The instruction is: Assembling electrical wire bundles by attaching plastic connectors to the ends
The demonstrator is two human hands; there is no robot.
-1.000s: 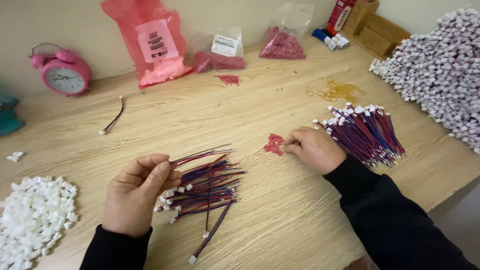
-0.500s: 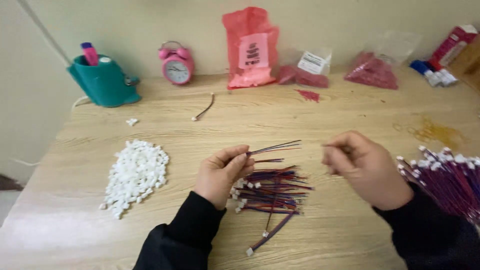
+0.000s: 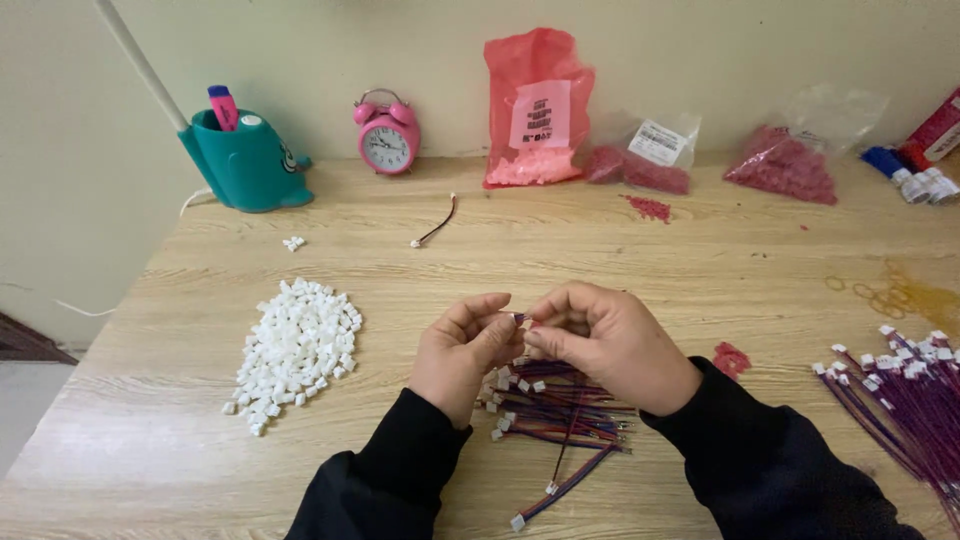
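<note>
Both hands meet above the pale wooden table [image 3: 640, 250]: the left hand [image 3: 462, 350] and right hand [image 3: 608, 345] pinch together on a thin purple-red wire end [image 3: 519, 318], fingertips closed on it. Right beneath lies the loose bundle of red-and-blue wires with white plugs [image 3: 560, 415]; the heap of small white plastic connectors [image 3: 295, 345] sits well left.

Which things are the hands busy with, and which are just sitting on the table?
In use:
- left hand and right hand, fingers pinching a small wire end
- wire bundle under the hands
- white connector pile
- finished wires

Just lying about:
- pink alarm clock
- teal pen holder
- pink bag
- loose single wire
</note>
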